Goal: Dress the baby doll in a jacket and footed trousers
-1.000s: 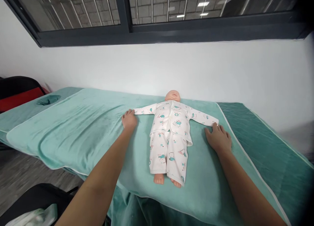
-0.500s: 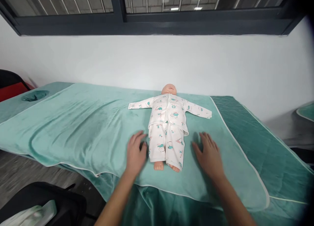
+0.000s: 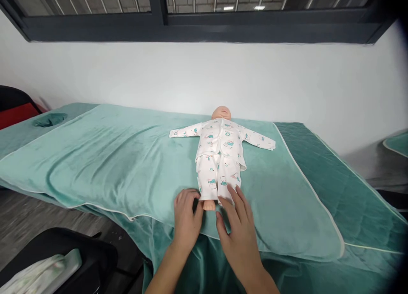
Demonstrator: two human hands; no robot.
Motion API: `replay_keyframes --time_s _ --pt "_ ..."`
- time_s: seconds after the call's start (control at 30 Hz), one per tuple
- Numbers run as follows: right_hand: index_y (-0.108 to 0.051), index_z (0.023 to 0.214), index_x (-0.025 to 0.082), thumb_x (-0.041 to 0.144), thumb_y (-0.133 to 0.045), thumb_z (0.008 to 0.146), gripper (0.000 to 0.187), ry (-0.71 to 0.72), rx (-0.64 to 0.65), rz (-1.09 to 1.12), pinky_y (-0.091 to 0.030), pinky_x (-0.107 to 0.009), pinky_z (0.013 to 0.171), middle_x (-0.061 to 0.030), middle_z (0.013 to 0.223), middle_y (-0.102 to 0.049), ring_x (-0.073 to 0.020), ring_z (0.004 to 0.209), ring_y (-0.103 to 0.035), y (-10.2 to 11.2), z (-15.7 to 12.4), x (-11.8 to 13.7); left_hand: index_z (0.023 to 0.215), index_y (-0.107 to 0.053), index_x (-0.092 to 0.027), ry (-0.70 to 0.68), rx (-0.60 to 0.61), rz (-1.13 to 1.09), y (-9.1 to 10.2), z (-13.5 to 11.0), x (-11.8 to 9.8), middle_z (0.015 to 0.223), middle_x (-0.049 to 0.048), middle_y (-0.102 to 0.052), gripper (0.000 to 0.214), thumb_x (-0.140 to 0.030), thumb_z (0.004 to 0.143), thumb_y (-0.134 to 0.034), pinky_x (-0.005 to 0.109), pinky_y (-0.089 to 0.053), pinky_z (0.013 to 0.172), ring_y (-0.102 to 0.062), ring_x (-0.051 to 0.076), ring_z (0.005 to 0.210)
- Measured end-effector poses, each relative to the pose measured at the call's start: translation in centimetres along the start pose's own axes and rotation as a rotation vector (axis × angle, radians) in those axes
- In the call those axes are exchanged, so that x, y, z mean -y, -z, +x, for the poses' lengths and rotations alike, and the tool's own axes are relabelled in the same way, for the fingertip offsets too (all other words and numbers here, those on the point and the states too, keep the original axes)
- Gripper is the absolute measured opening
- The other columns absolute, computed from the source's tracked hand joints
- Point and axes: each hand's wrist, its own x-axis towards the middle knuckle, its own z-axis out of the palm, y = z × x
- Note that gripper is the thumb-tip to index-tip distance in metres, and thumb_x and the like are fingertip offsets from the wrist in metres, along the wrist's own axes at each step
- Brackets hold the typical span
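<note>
Head view has both hands drawn in close at the doll's feet. The left hand (image 3: 186, 219) lies on the towel with its fingers loosely bent and closed on nothing, the thumb touching the bare foot (image 3: 208, 205) that pokes out of the trousers (image 3: 216, 179). The right hand (image 3: 239, 228) is spread flat, its fingertips on the hem of the other trouser leg, hiding that foot.

Half a second ago the hands are apart, one on each side of the legs, and before that out at the sleeve ends. Now they sit almost side by side, so the handling has passed from the sleeves to the leg end of the outfit.

The doll (image 3: 219, 143) has not shifted: on its back, sleeves out to both sides, in printed white pyjamas, on the light green towel (image 3: 111, 158) spread over the darker bed (image 3: 334, 179). Well apart at lower left, a black chair (image 3: 95, 251) holds a pale cloth (image 3: 41, 275).
</note>
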Motion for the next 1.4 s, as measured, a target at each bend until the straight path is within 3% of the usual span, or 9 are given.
replay_keyframes --time_s 0.07,0.23,0.43,0.57,0.7,0.77,0.93,1.13,1.4 --pt "-0.056 0.119 0.023 0.018 -0.050 0.093 0.027 0.032 0.004 -0.071 -0.034 -0.064 0.109 -0.0109 0.154 -0.042 -0.0346 0.147 -0.026 -0.3 1.6 0.1 0.088 -0.059 -0.023 0.048 0.009 -0.048 0.6 0.0 -0.3 0.090 0.0033 -0.066 0.010 -0.025 0.092 -0.050 0.041 -0.048 0.088 -0.062 0.022 0.092" --pt "-0.058 0.097 0.021 0.017 -0.051 0.092 0.010 0.063 0.043 -0.151 -0.031 -0.067 0.108 -0.0143 0.149 -0.047 -0.0372 0.146 -0.029 -1.0 3.4 -0.6 0.087 -0.058 -0.024 0.141 0.031 -0.165 2.0 -0.6 -0.8 0.085 0.0015 -0.066 0.008 -0.028 0.090 -0.053 0.033 -0.051 0.075 -0.064 0.020 0.082" --pt "-0.059 0.095 0.024 0.017 -0.052 0.090 0.011 0.126 -0.005 -0.074 -0.031 -0.065 0.110 -0.0090 0.148 -0.049 -0.0339 0.145 -0.032 0.5 2.5 -0.2 0.087 -0.057 -0.024 0.199 0.040 -0.089 2.6 -1.1 -0.2 0.083 -0.0001 -0.064 0.003 -0.025 0.087 -0.054 0.033 -0.050 0.073 -0.062 0.020 0.078" --pt "-0.059 0.103 0.027 0.016 -0.051 0.092 0.018 0.087 0.002 -0.041 -0.033 -0.063 0.110 -0.0066 0.147 -0.049 -0.0324 0.143 -0.035 0.9 1.4 0.1 0.088 -0.055 -0.024 0.081 0.050 0.016 2.1 -1.5 0.2 0.089 0.0035 -0.061 0.004 -0.021 0.087 -0.052 0.039 -0.052 0.077 -0.060 0.023 0.087" --pt "-0.047 0.133 0.028 0.016 -0.047 0.094 0.041 -0.042 -0.035 0.078 -0.045 -0.056 0.104 -0.0107 0.148 -0.045 -0.0303 0.140 -0.038 0.7 0.0 -1.0 0.110 -0.053 -0.024 -0.060 -0.046 0.009 2.1 -1.9 -1.0 0.111 0.0084 -0.059 0.025 -0.014 0.088 -0.048 0.043 -0.052 0.090 -0.057 0.024 0.108" --pt "-0.041 0.139 0.028 0.018 -0.045 0.095 0.046 -0.118 -0.044 0.112 -0.049 -0.053 0.100 -0.0121 0.146 -0.045 -0.0295 0.136 -0.042 0.6 -0.7 -1.8 0.116 -0.052 -0.025 -0.146 -0.051 -0.012 2.1 -1.8 -2.1 0.118 0.0098 -0.057 0.030 -0.012 0.088 -0.048 0.044 -0.051 0.095 -0.054 0.024 0.116" --pt "-0.048 0.129 0.024 0.023 -0.049 0.095 0.034 -0.207 -0.052 0.138 -0.049 -0.052 0.096 -0.0136 0.128 -0.051 -0.0288 0.120 -0.051 0.4 -1.1 -3.5 0.118 -0.055 -0.025 -0.336 0.082 0.066 1.1 -0.5 -4.7 0.134 0.0112 -0.052 0.039 -0.007 0.083 -0.051 0.053 -0.043 0.108 -0.044 0.029 0.134" --pt "-0.055 0.109 0.023 0.024 -0.048 0.097 0.014 -0.194 -0.004 0.213 -0.051 -0.040 0.084 -0.0087 0.108 -0.058 -0.0239 0.101 -0.057 0.7 -0.1 -3.9 0.101 -0.059 -0.022 -0.342 0.058 0.158 -0.5 0.9 -5.2 0.134 0.0118 -0.052 0.020 -0.010 0.086 -0.052 0.058 -0.043 0.107 -0.040 0.033 0.138" --pt "-0.053 0.105 0.024 0.017 -0.048 0.095 0.013 -0.112 -0.015 0.226 -0.050 -0.030 0.077 -0.0052 0.103 -0.056 -0.0187 0.093 -0.058 1.6 -1.0 -4.6 0.099 -0.053 -0.024 -0.346 0.032 0.064 -0.2 -0.4 -4.7 0.133 0.0103 -0.053 0.020 -0.009 0.086 -0.053 0.056 -0.043 0.106 -0.042 0.031 0.136"
